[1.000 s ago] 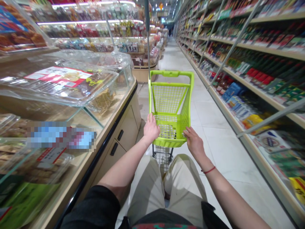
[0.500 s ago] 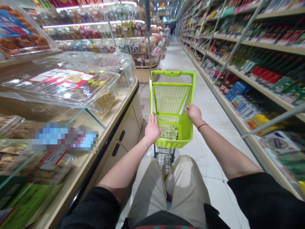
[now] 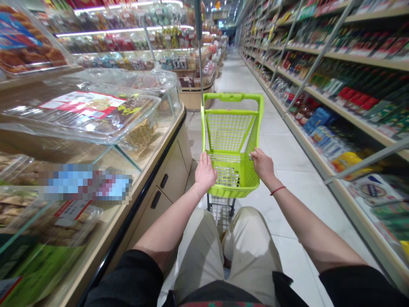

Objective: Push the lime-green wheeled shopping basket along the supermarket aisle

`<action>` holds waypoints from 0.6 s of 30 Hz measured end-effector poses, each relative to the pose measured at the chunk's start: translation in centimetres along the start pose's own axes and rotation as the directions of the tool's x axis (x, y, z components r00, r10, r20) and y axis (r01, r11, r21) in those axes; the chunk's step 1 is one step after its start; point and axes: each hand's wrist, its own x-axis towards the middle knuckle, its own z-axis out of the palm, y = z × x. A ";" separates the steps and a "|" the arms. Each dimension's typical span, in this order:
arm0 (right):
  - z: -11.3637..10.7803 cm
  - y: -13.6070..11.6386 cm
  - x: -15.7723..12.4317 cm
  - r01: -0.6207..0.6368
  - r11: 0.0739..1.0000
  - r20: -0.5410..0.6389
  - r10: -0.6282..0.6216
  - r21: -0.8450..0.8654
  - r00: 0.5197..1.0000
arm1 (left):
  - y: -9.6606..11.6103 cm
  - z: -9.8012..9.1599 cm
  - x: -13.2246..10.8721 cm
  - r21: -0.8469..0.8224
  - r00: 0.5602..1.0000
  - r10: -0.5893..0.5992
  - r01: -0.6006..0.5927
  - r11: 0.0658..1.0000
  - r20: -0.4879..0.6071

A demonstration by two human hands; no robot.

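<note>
Fingers of both hands closed over the rim of a lime-green plastic shopping trolley (image 3: 247, 181): left hand (image 3: 205, 173) across the near left edge of its basket, right hand (image 3: 263, 166) hooked on the right side, with a red string bracelet (image 3: 277, 190) just above that wrist. Trolley straight ahead of the person, close in front of the beige trousers (image 3: 252, 251), on a white tile floor (image 3: 287, 179). Small black wheels (image 3: 220, 207) under a wire lower rack, and a thin grey pole (image 3: 200, 47) rising past the trolley's far left corner. Just to the left, a pale wooden counter (image 3: 172, 179) with dark drawer handles, topped by a glass display case (image 3: 96, 140) of lidded trays. Well to the right, long shelves of packaged groceries (image 3: 348, 72).

Main risk, by the look of it: a drift to the left, with the trolley's corner knocking the counter or the pole catching the case. Also possible: a long stride clipping the lower rack, or a sharp turn tipping so light a trolley on its small wheels
</note>
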 end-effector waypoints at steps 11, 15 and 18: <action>-1.9 -2.4 -13.1 0.143 0.988 -0.069 -0.139 0.053 0.988 | 0.0 0.2 0.1 0.002 1.000 0.001 -0.001 1.000 0.006; -2.2 -1.5 -12.6 0.193 0.980 -0.045 -0.191 0.042 0.981 | -0.1 0.0 0.1 0.004 1.000 0.023 -0.023 1.000 0.014; -2.1 -0.2 -8.9 0.194 0.981 -0.044 -0.192 0.031 0.980 | 0.0 -0.1 0.1 0.002 0.999 0.030 -0.030 1.000 0.021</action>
